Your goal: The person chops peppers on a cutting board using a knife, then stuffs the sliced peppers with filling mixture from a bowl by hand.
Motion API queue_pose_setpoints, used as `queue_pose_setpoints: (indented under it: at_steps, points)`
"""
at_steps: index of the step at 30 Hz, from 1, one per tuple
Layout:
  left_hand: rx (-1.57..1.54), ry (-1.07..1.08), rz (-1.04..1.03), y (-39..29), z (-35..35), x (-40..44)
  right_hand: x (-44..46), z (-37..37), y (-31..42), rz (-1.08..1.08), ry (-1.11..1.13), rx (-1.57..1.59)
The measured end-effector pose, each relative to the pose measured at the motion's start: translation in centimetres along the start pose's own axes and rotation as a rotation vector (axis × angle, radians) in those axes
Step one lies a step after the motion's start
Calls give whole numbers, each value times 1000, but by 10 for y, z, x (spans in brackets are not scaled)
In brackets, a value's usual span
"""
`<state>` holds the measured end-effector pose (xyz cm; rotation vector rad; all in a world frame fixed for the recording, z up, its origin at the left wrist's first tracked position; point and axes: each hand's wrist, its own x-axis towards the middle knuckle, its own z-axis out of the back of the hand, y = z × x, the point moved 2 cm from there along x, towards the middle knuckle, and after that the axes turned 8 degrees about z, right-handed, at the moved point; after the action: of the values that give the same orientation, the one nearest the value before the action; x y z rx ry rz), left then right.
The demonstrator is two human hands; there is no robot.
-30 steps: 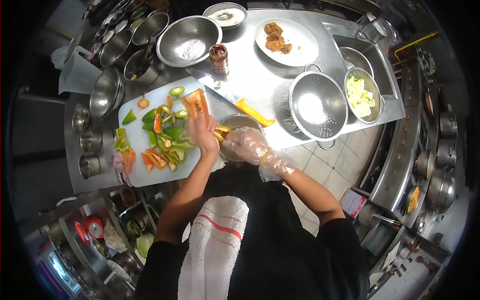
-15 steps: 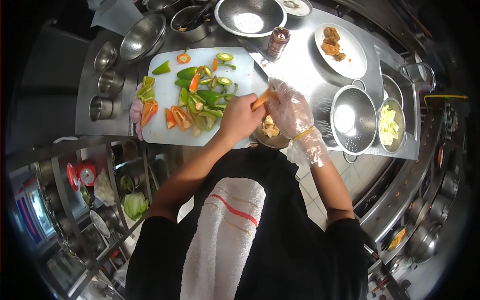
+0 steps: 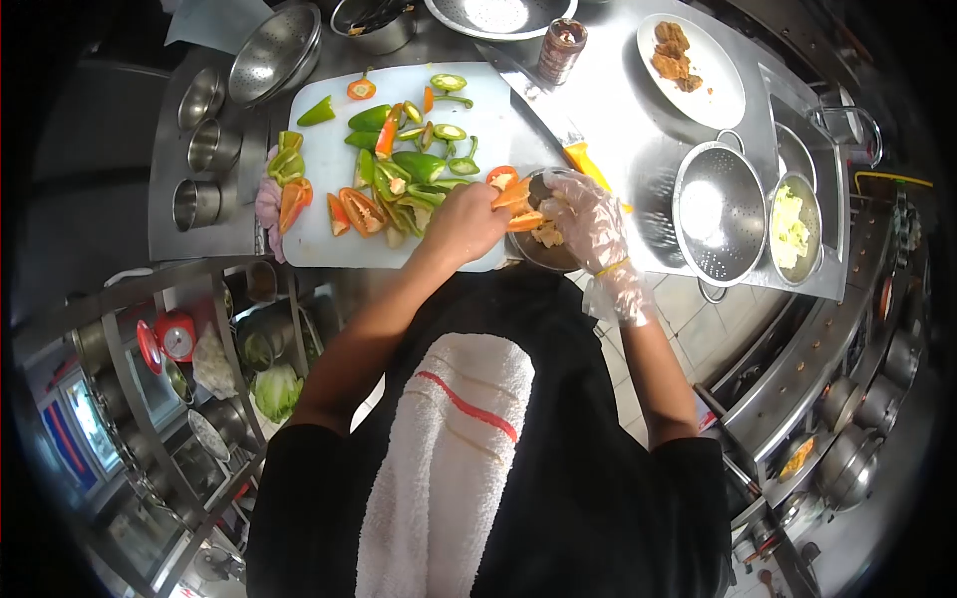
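Observation:
My bare left hand (image 3: 465,225) grips an orange bell pepper (image 3: 513,195), split open, at the right edge of the white cutting board (image 3: 329,249). My right hand (image 3: 590,221), in a clear plastic glove with a yellow band at the wrist, is closed beside the pepper; its fingertips are partly hidden, so what they pinch is unclear. Below both hands sits a metal bowl (image 3: 560,261) with pale pepper scraps (image 3: 547,234) in it. Cut green peppers (image 3: 419,165) and orange pepper halves (image 3: 362,211) lie across the board.
A knife with a yellow handle (image 3: 588,169) lies right of the board. Beyond it stand a jar (image 3: 562,50), a plate of browned food (image 3: 713,100), a colander (image 3: 688,224) and a bowl of shredded greens (image 3: 809,261). Metal pots (image 3: 213,146) line the left.
The pepper has opened into wider pieces between my hands. My right hand has moved slightly down over the bowl, and the knife's yellow handle now shows. The view has shifted a little.

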<state>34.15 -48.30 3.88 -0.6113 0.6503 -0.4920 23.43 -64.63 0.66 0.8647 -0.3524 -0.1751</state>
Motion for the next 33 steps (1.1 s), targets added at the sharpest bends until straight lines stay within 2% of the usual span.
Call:
queue_pose_setpoints:
  at_steps: [2,3,7,10,11,12,14,15,16,17,19,20,22,25,27,28,29,30,31,32,33]
  points:
    - [39,4,-2,-3,-5,0,7,13,30,379,55,-234]
    - [42,11,-2,-8,-8,-3,8,3,35,349,186,-432]
    - [107,-42,-83,-23,-8,-5,12,5,34,313,132,-379]
    - [143,-95,-90,-24,-3,-3,18,26,17,-113,62,-144]
    - [150,-114,-87,-22,0,-5,12,29,20,-136,42,69]
    - [147,-120,-74,-23,0,-8,9,30,26,-131,54,75]
    - [126,-105,-85,-31,-2,-12,10,26,43,287,243,-105]
    - [121,-18,-56,-29,-8,-8,6,17,33,338,290,-233]
    - [241,-41,-247,-28,-13,-7,-2,9,18,447,209,-310]
    - [212,-76,-313,-26,-14,-8,5,10,29,437,311,-346]
    - [125,-121,-166,-23,-15,-3,9,3,26,404,230,-229]
    - [142,-143,-170,-27,-9,-7,14,4,40,294,163,-263]
    - [183,-164,-182,-25,-4,-11,15,5,20,77,118,-258]
    - [151,-187,-189,-19,14,-18,9,13,2,-8,255,-398]
    - [91,-222,-102,-1,40,-18,2,15,-1,34,298,-463]
    - [81,-208,48,10,64,-18,0,17,-1,75,334,-523]
    - [10,-328,-6,44,80,-6,-2,21,5,110,267,-391]
    - [-35,-399,-204,67,111,-4,1,23,12,108,261,-397]
    - [-50,-408,113,89,142,2,4,27,21,89,233,-347]
    - [-150,-481,116,133,161,16,4,30,27,70,207,-296]
    - [-331,-409,310,149,181,13,6,32,30,65,206,-299]
